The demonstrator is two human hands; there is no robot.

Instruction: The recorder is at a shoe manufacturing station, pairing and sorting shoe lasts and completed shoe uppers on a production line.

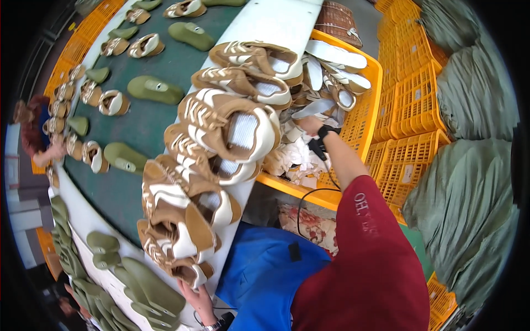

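A long row of brown-and-white shoes (221, 127) lies overlapping along the white rim (276, 22) of a green conveyor belt. My left hand (196, 298) is at the near end of the row, its fingers against the lowest brown shoe (185, 267). My right hand (309, 126), with a black band on the wrist, reaches into a yellow crate (361, 110). The crate holds white soles (337, 55) and crumpled white paper (298, 154). The fingers of that hand are buried among the white pieces, so its grip is hidden.
The green belt (149, 121) carries more brown shoes and olive-green shoe forms (154, 88). Olive forms (143, 287) pile up at the lower left. Another person (33, 132) works at the far left. Stacked yellow crates (408, 105), green sacks (469, 182) and a wicker basket (337, 19) stand to the right.
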